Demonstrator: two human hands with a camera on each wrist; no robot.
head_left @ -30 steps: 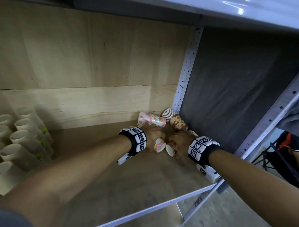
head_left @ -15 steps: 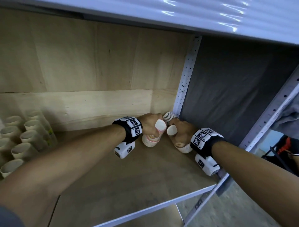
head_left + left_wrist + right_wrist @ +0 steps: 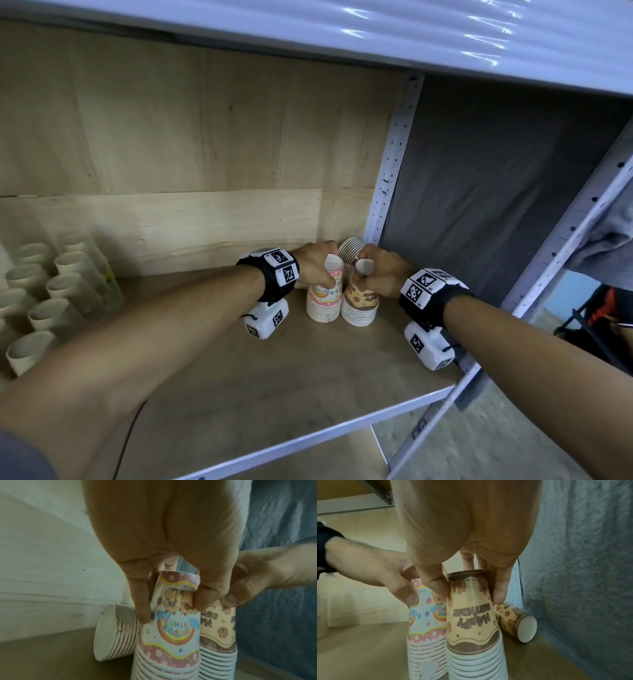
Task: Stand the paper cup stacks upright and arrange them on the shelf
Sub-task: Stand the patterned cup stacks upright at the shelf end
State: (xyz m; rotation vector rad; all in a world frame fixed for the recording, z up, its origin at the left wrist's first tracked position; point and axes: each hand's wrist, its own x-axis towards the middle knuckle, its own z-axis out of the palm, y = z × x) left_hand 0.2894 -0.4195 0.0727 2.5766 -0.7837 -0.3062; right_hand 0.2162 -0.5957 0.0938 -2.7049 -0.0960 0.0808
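Observation:
Two printed paper cup stacks stand mouth-down, side by side and touching, near the shelf's back right corner. My left hand (image 3: 322,270) grips the narrow top of the pink rainbow stack (image 3: 324,303) between thumb and fingers (image 3: 143,612). My right hand (image 3: 375,274) grips the top of the brown and cream stack (image 3: 359,306) in the same way, fingers (image 3: 498,595) around it. Behind them, a pink-rimmed stack (image 3: 116,632) lies on its side at the back wall. A brown stack (image 3: 517,620) lies on its side by the corner post.
Several plain cup stacks (image 3: 51,291) stand upright at the far left of the shelf board (image 3: 274,377). A perforated white post (image 3: 390,164) and grey cloth wall (image 3: 479,205) close the right side. The white front rail (image 3: 308,442) runs below my arms, the upper shelf (image 3: 342,31) overhead.
A second ago both stacks lay on their sides under my hands. Each hand has lifted and turned its stack, and both now stand on the board.

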